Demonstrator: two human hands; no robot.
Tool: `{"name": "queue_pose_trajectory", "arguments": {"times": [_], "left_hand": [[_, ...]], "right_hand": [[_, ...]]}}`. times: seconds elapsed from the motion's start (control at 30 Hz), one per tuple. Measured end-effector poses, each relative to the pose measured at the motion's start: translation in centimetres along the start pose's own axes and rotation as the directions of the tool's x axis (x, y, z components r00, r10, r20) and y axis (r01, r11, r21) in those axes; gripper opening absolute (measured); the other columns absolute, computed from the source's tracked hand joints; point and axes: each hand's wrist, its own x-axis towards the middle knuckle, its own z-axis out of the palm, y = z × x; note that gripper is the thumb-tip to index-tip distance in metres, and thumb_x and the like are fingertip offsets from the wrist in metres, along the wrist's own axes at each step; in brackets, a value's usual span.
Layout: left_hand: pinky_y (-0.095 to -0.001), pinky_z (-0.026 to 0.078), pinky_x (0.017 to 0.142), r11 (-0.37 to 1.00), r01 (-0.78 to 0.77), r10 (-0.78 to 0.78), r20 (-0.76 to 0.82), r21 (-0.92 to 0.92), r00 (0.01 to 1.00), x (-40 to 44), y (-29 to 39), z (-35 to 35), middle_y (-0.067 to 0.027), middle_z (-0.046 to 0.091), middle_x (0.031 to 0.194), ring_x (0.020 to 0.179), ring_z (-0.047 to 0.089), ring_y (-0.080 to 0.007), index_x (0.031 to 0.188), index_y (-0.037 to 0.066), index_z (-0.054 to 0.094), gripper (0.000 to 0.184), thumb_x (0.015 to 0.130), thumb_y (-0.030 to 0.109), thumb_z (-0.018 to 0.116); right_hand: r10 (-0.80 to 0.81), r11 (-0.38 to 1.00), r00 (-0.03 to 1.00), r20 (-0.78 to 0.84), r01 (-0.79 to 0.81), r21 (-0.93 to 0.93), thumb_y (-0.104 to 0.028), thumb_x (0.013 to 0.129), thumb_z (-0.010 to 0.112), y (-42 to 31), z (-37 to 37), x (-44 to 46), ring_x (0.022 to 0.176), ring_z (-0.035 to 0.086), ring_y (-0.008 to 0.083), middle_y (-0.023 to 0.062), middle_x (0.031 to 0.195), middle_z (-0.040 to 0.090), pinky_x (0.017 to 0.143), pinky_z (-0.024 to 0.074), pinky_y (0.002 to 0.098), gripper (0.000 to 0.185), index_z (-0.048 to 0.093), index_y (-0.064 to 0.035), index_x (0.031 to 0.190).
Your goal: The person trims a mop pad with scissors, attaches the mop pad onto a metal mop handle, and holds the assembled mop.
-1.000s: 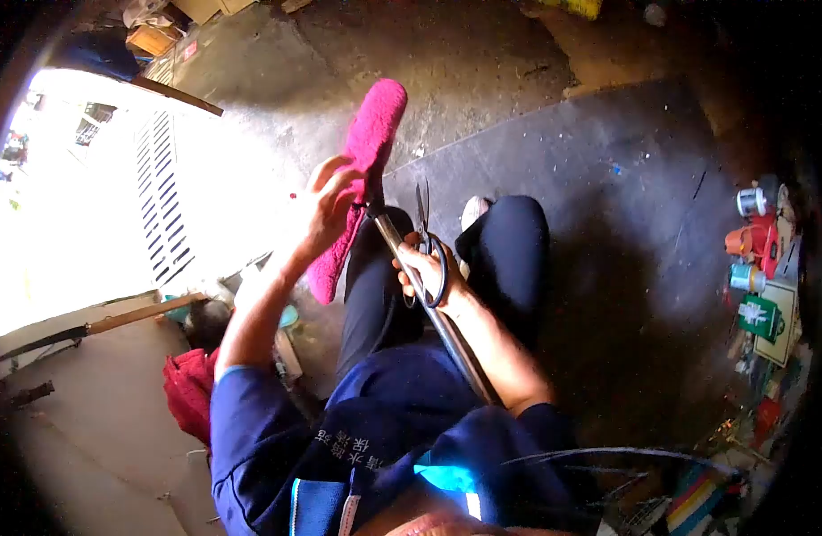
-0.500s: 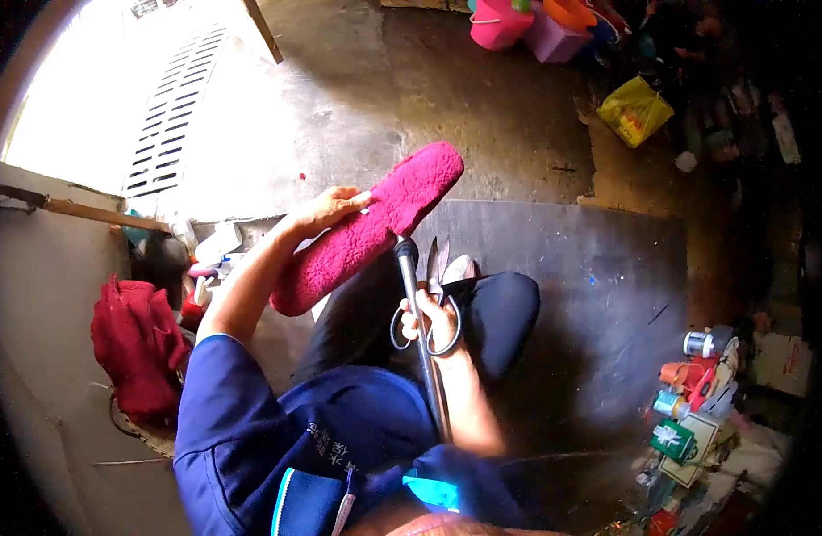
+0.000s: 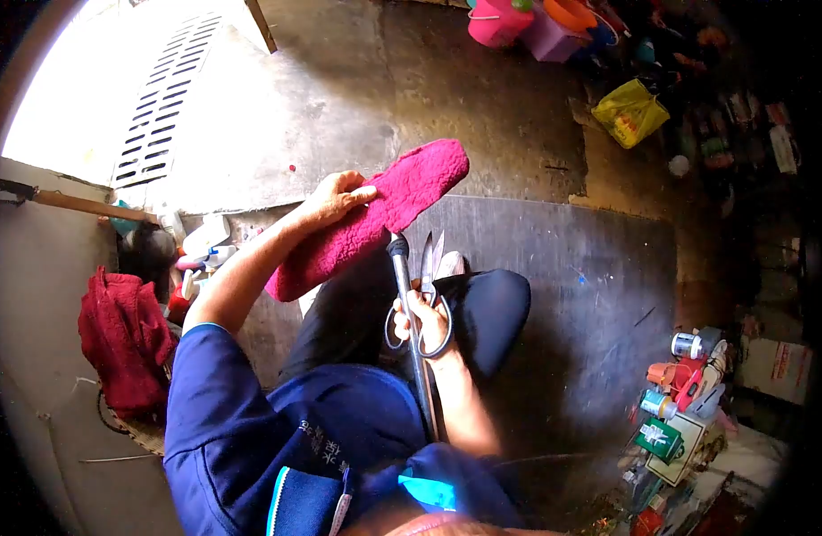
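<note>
My left hand (image 3: 339, 198) grips a long magenta fleecy piece (image 3: 402, 198) shaped like a shoe sole, thumb on its upper face, fingers hidden behind its edge. The piece is held up at a slant above my lap. In my right hand (image 3: 421, 323) is a pair of large scissors (image 3: 428, 268), handle loops around the hand, blades pointing away and slightly apart. A metal tube (image 3: 413, 344) with a black end passes in front of the right hand, its tip close to the fleecy piece's lower edge. Whether that hand also grips the tube I cannot tell.
Dark red fabric (image 3: 125, 344) is heaped in a basket (image 3: 147, 436) at left. Bottles and small boxes, including a green box (image 3: 659, 439), crowd the right side. A pink bucket (image 3: 498, 22) and a yellow bag (image 3: 630, 114) stand on the far floor. A wooden stick (image 3: 89, 204) juts in at left.
The view has shifted slightly, moving the surroundings left. Both hands keep their holds. The fleecy piece's far end has moved slightly right, and the scissors remain below it, blades still apart.
</note>
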Motion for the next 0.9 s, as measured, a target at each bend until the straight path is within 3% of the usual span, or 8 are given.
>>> {"name": "queue_pose_trajectory", "arguments": {"times": [0.2, 0.27, 0.37, 0.43, 0.53, 0.7, 0.83, 0.9], "left_hand": [[-0.0265, 0.044, 0.081, 0.901, 0.068, -0.046, 0.061, -0.429, 0.997, -0.6, -2.4, -1.8, -0.0071, 0.063, 0.098, 0.091, 0.056, -0.0143, 0.109, 0.003, 0.059, 0.046, 0.093, 0.044, 0.049], [-0.0276, 0.045, 0.083, 0.880, 0.156, -0.117, 0.113, -0.449, 0.987, -2.9, -0.8, -2.2, -0.0065, 0.060, 0.107, 0.095, 0.055, -0.0138, 0.115, 0.004, 0.055, 0.037, 0.091, 0.032, 0.058], [-0.0271, 0.046, 0.083, 0.837, 0.067, 0.049, 0.197, -0.543, 0.979, -4.4, -0.3, -2.1, -0.0067, 0.059, 0.107, 0.094, 0.056, -0.0139, 0.126, 0.005, 0.045, 0.053, 0.079, 0.004, 0.069], [-0.0263, 0.045, 0.086, 0.842, 0.101, -0.001, 0.187, -0.530, 0.982, -4.1, -1.1, -1.3, -0.0050, 0.060, 0.106, 0.095, 0.056, -0.0145, 0.124, 0.009, 0.047, 0.048, 0.080, 0.002, 0.066], [-0.0211, 0.044, 0.071, 0.863, -0.048, 0.009, -0.080, -0.503, 0.997, -4.1, -1.8, 0.1, 0.0006, 0.060, 0.080, 0.075, 0.053, -0.0070, 0.091, 0.003, 0.060, 0.012, 0.083, 0.011, 0.066], [-0.0214, 0.039, 0.057, 0.843, 0.144, -0.235, -0.114, -0.518, 0.965, -5.0, -4.1, -0.5, 0.0047, 0.057, 0.071, 0.062, 0.049, -0.0055, 0.082, 0.004, 0.062, 0.019, 0.089, 0.022, 0.061], [-0.0211, 0.036, 0.051, 0.830, 0.097, -0.235, -0.187, -0.549, 0.954, -5.5, -3.8, -0.5, 0.0043, 0.056, 0.069, 0.058, 0.046, -0.0046, 0.084, 0.006, 0.063, 0.019, 0.088, 0.024, 0.062], [-0.0209, 0.037, 0.053, 0.790, 0.147, -0.284, -0.143, -0.595, 0.948, -5.6, -5.6, -0.5, 0.0034, 0.055, 0.068, 0.060, 0.047, -0.0050, 0.085, 0.007, 0.063, 0.018, 0.087, 0.025, 0.063]], "right_hand": [[-0.046, 0.999, 0.999, 0.016, 0.046, -0.007, -0.022, 0.093, 0.055, 0.1, -0.3, 0.1, 0.053, 0.054, 0.0142, 0.0085, 0.078, 0.058, 0.041, 0.0446, 0.0278, 0.017, 0.048, -0.0132, 0.106], [-0.068, 0.997, 0.998, 0.005, 0.068, -0.033, -0.022, 0.093, 0.053, 0.2, -0.3, 0.1, 0.053, 0.054, 0.0141, 0.0085, 0.078, 0.058, 0.041, 0.0441, 0.0273, 0.017, 0.048, -0.0119, 0.106], [-0.048, 0.997, 0.999, 0.014, 0.049, -0.062, -0.022, 0.093, 0.054, 0.0, -0.8, 0.1, 0.054, 0.055, 0.0136, 0.0083, 0.078, 0.058, 0.042, 0.0444, 0.0267, 0.021, 0.047, -0.0131, 0.110], [-0.048, 0.991, 0.999, 0.012, 0.049, -0.122, -0.021, 0.092, 0.056, -0.7, -0.4, -0.5, 0.055, 0.056, 0.0140, 0.0086, 0.079, 0.058, 0.042, 0.0453, 0.0271, 0.024, 0.046, -0.0147, 0.113], [0.009, 0.993, 1.000, -0.005, -0.010, -0.114, -0.020, 0.091, 0.057, -1.1, -0.4, -0.7, 0.057, 0.059, 0.0159, 0.0103, 0.081, 0.060, 0.044, 0.0479, 0.0286, 0.026, 0.045, -0.0159, 0.114], [-0.036, 0.980, 0.998, -0.041, 0.028, -0.199, -0.018, 0.092, 0.055, -0.7, -0.3, -0.5, 0.059, 0.060, 0.0187, 0.0122, 0.080, 0.061, 0.051, 0.0512, 0.0300, 0.023, 0.045, -0.0109, 0.112], [-0.239, 0.841, 0.948, -0.211, 0.094, -0.533, -0.036, 0.092, 0.054, -1.1, -0.5, -0.3, 0.059, 0.059, 0.0159, 0.0108, 0.085, 0.064, 0.055, 0.0486, 0.0274, 0.035, 0.050, -0.0051, 0.107], [-0.567, 0.644, 0.769, -0.294, 0.192, -0.741, -0.037, 0.091, 0.054, -0.8, -1.2, -0.7, 0.056, 0.054, 0.0124, 0.0089, 0.080, 0.061, 0.053, 0.0455, 0.0255, 0.041, 0.045, -0.0035, 0.114]]}}
